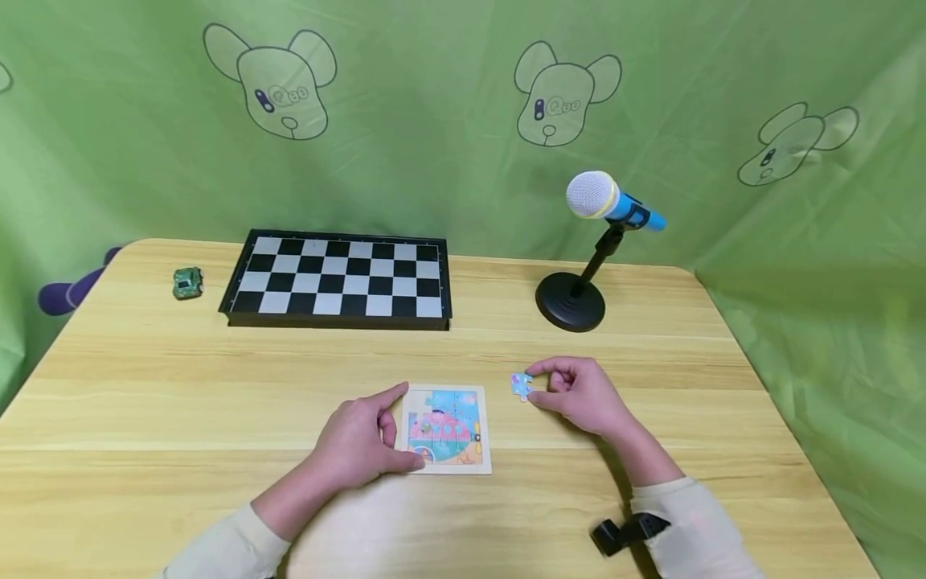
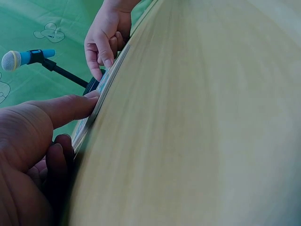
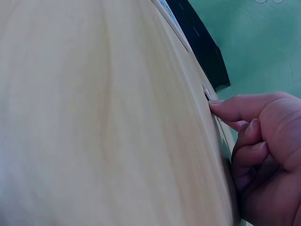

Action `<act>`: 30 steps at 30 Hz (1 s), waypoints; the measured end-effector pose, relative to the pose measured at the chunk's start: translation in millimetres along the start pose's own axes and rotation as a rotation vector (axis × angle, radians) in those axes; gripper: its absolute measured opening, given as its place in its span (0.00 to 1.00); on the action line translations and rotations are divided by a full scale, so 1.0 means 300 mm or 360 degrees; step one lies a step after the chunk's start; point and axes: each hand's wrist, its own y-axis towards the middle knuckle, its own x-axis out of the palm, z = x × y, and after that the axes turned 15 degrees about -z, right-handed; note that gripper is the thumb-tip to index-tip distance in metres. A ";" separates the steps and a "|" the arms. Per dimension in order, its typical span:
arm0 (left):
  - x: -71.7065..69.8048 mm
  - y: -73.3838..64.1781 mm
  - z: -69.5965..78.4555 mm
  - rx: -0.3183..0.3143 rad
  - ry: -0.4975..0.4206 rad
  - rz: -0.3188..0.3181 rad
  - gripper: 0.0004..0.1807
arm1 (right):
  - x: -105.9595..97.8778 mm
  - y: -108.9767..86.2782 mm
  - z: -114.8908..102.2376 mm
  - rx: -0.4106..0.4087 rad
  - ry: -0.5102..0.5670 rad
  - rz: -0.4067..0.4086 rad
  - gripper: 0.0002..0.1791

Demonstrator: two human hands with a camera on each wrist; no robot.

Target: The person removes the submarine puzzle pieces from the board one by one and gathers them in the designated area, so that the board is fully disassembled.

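Note:
A small square jigsaw puzzle point(image 1: 488, 430) in a pale frame lies on the table, showing a pink and teal picture on blue, with a bare patch at its upper left. My left hand point(image 1: 362, 442) grips its left side, index finger at the top corner and thumb over the lower edge. To the right of the frame, my right hand point(image 1: 582, 394) pinches a loose blue puzzle piece point(image 1: 520, 385) between thumb and index finger, close over the table. The right wrist view shows that piece point(image 3: 207, 92) edge-on at the fingertips.
Behind the puzzle stands a black-framed chessboard point(image 1: 340, 281). A blue toy microphone point(image 1: 615, 205) on a black round-based stand is at the back right, and a small green toy car point(image 1: 188, 283) at the back left. A green curtain point(image 1: 434, 121) hangs behind the table.

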 end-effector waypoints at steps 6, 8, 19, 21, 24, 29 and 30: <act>0.002 0.001 -0.004 -0.0013 -0.0003 -0.0003 0.54 | 0.000 0.001 0.001 0.0014 0.0023 0.0006 0.15; 0.003 0.001 -0.005 -0.0014 -0.0002 -0.0004 0.55 | 0.002 0.000 -0.002 -0.0002 0.0054 0.0015 0.15; 0.002 0.001 -0.006 0.0002 0.0005 0.0004 0.54 | 0.063 0.025 -0.096 -0.0145 0.0189 -0.0118 0.19; 0.003 0.001 -0.007 0.0003 0.0006 0.0001 0.54 | 0.074 0.025 -0.150 -0.0154 0.0200 -0.0161 0.20; 0.004 0.001 -0.008 0.0007 0.0008 -0.0005 0.54 | 0.090 0.026 -0.224 -0.0146 0.0192 -0.0215 0.20; 0.002 0.002 -0.008 0.0019 0.0000 -0.0002 0.55 | 0.131 0.068 -0.203 -0.0177 0.0177 -0.0272 0.22; 0.002 0.003 -0.008 0.0021 0.0000 0.0001 0.55 | 0.139 0.077 -0.196 -0.0185 0.0175 -0.0285 0.22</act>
